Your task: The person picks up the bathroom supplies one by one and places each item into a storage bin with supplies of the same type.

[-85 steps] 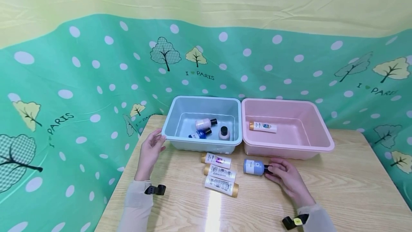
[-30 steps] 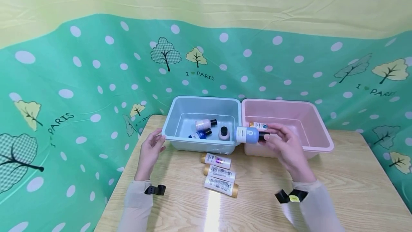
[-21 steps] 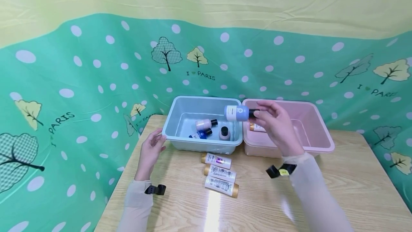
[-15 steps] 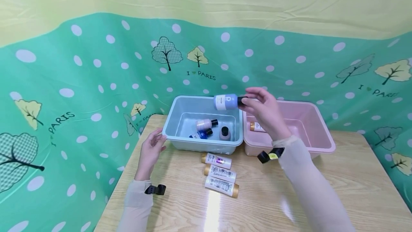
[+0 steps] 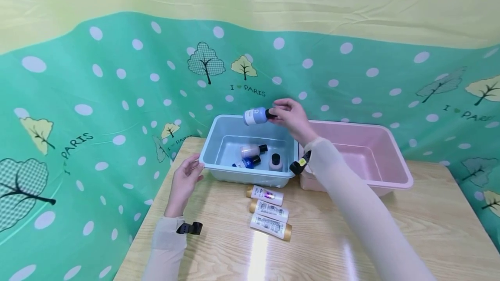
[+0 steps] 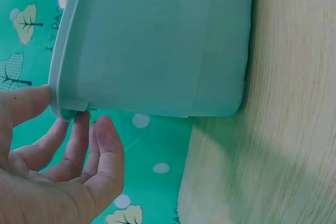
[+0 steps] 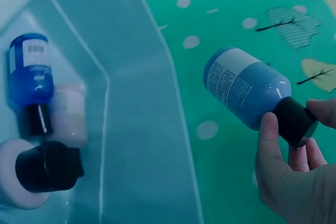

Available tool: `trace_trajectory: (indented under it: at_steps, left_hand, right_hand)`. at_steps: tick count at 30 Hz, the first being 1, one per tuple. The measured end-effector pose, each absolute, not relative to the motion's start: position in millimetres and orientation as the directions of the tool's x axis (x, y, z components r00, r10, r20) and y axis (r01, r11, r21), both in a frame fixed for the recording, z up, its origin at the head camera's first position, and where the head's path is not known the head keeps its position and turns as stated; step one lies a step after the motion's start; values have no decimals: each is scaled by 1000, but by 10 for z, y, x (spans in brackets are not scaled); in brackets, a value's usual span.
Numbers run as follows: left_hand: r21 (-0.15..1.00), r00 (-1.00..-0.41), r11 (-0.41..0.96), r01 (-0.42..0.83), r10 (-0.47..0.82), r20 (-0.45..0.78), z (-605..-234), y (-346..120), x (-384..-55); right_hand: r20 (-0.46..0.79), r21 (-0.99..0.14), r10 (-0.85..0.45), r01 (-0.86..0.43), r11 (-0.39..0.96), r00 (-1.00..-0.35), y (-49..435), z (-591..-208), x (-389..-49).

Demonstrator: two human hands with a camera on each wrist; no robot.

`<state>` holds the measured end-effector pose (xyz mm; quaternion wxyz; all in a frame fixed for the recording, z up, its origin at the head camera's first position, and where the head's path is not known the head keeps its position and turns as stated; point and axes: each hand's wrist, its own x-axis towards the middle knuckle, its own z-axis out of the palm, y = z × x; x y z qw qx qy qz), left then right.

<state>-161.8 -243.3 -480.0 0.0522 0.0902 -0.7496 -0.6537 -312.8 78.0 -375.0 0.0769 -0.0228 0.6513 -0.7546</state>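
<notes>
My right hand pinches the black cap of a light blue bottle, holding it sideways above the back of the blue bin. In the right wrist view that bottle has a white label, with thumb and fingers on its cap. Inside the bin lie a pale pink bottle and a dark blue bottle; another pale bottle shows its black cap upward. My left hand grips the bin's front left corner, the thumb on the rim and fingers beneath it.
Three white tubes with gold caps, one of them a purple-marked tube, lie on the wooden table before the bins. A pink bin adjoins the blue one at right. A green printed cloth hangs behind.
The right hand has lifted the light blue bottle off the table and carried it up and leftward, across the pink bin to above the blue one. My left hand has stayed at the bin's corner.
</notes>
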Motion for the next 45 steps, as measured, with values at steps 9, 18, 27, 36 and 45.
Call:
trace_trajectory:
  at_steps: [9, 18, 27, 36, 45]
  left_hand:
    - [991, -979, 120, -56, -204, -30, -4782, -2396, -1621]
    - [991, -981, 124, -52, -190, -28, -4771, -2377, -1611]
    - [991, -979, 121, -54, -204, -28, -4767, -2380, -1623]
    - [989, -977, 135, -64, -210, -35, -4776, -2397, -1618]
    - [985, -977, 152, -82, -207, -50, -4777, -2412, -1599]
  right_hand:
    - [-171, -985, -153, 168, 38, -973, 689, -4002, -3276]
    - [-208, -972, -141, 188, 142, -968, 700, -4076, -3264]
    - [-177, -984, -131, 178, 10, -975, 763, -3975, -3193]
    - [-82, -996, -169, 89, -32, -982, 964, -3767, -2995]
    - [-13, -997, -200, 26, -66, -980, 1211, -3597, -2697]
